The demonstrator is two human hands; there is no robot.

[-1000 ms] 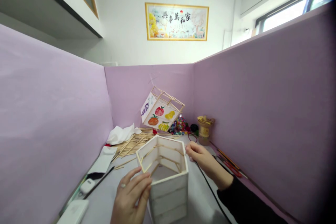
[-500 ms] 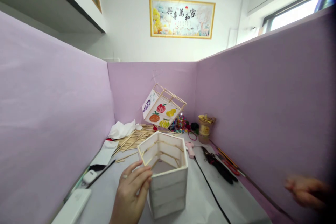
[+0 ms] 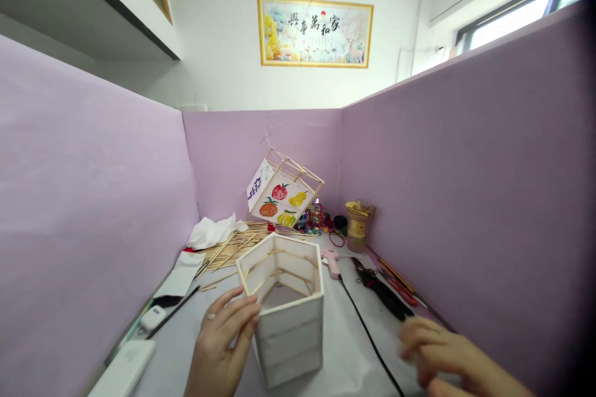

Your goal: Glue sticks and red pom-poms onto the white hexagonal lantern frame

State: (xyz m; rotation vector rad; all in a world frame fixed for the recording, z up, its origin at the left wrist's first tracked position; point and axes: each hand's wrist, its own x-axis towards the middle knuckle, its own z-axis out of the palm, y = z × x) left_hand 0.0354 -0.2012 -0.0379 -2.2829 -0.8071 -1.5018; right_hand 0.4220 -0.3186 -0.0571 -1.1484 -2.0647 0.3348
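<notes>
Drawing back from the far right, the person's right hand (image 3: 447,353) now hangs over the near right of the surface; a second ago it was at the pale pink glue gun (image 3: 332,263), which now lies by itself just beside the right rim of the open-topped, many-sided box of white panels and thin wooden sticks (image 3: 291,344). That leaves the box, upright at the near middle, to the left hand (image 3: 221,338) alone, the right seemingly free. The left hand's bent fingers touch the box's near left corner at the rim, only slightly parted; whether they pinch the wall or merely steady it, I cannot tell. The right hand is blurred, its fingers half curled, and whether it holds anything small cannot be made out.

The surface is covered in white sheeting (image 3: 344,347). On the right lie a black cable (image 3: 365,322) and black-handled cutters (image 3: 382,291); on the far left, a heap of thin wooden sticks (image 3: 239,245) and crumpled white tissue (image 3: 214,232). At the far side a tilted, fruit-painted paper lantern (image 3: 284,195) hangs before the lilac partition (image 3: 465,167). Beyond are a white wall with a gold-framed picture (image 3: 315,31) and, far right, a bright window (image 3: 512,18).
</notes>
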